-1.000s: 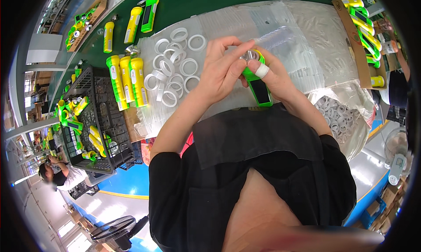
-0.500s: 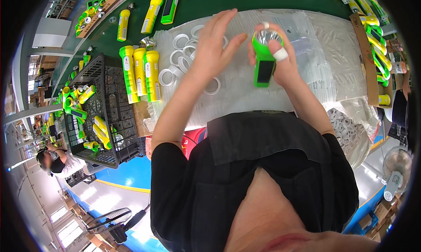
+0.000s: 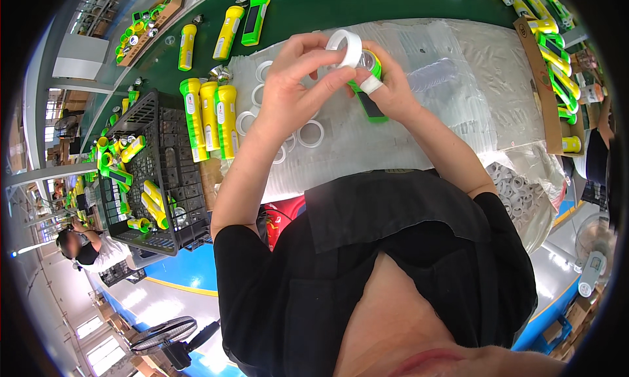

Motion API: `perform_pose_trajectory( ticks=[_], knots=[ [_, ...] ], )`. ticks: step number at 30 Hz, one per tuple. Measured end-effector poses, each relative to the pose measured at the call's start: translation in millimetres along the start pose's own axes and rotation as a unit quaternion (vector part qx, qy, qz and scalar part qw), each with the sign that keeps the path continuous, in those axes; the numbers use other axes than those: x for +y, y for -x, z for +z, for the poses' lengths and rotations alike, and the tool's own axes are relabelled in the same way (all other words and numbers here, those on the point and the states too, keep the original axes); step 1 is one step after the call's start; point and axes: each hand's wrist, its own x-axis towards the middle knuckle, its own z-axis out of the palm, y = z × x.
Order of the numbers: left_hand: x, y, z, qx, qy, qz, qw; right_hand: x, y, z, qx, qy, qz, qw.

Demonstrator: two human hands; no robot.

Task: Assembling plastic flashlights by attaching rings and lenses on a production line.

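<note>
The left hand is pinching a white ring between thumb and fingertips, holding it right at the head of a green flashlight. The right hand is wrapping closed around the flashlight's body, over a clear plastic sheet on the green table. More white rings are lying near the left wrist. Three yellow-green flashlights are lying to the left, beside a black crate.

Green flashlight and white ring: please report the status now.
Left hand pinches white ring at the flashlight's head. Right hand grips green flashlight. Loose rings on plastic sheet below; nothing blocking.
</note>
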Motion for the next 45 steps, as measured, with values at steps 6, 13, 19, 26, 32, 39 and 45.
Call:
perform_pose_trajectory(
  ticks=[6, 13, 19, 26, 32, 39, 45],
  knots=[
    [0.9, -0.8, -1.8, -0.028, -0.058, 0.013, 0.998, -2.2, 1.7, -5.8, -0.049, -0.04, 0.004, 0.998],
    [15.3, -10.9, 4.7, -0.074, -0.062, 0.011, 0.995, -23.8, -1.8, -34.8, -0.055, 0.172, -0.145, 0.973],
    [16.7, -18.4, 34.0, -0.079, -0.048, 0.054, 0.994, -88.1, -17.6, -82.2, -0.215, 0.411, -0.121, 0.878],
    [18.4, -22.0, 50.3, -0.087, -0.012, -0.02, 0.996, -131.5, -46.1, -57.9, -0.352, 0.537, -0.05, 0.765],
    [13.3, -22.0, 55.1, -0.073, -0.016, -0.037, 0.997, -124.4, -42.1, -36.8, -0.195, 0.687, 0.1, 0.693],
    [12.3, -19.4, 58.3, -0.048, 0.003, 0.019, 0.999, -122.6, -36.4, -46.4, -0.266, 0.513, -0.037, 0.816],
    [8.7, -20.9, 60.8, -0.027, 0.006, 0.034, 0.999, -110.3, -36.0, -65.0, -0.246, 0.469, -0.114, 0.841]
  ],
)
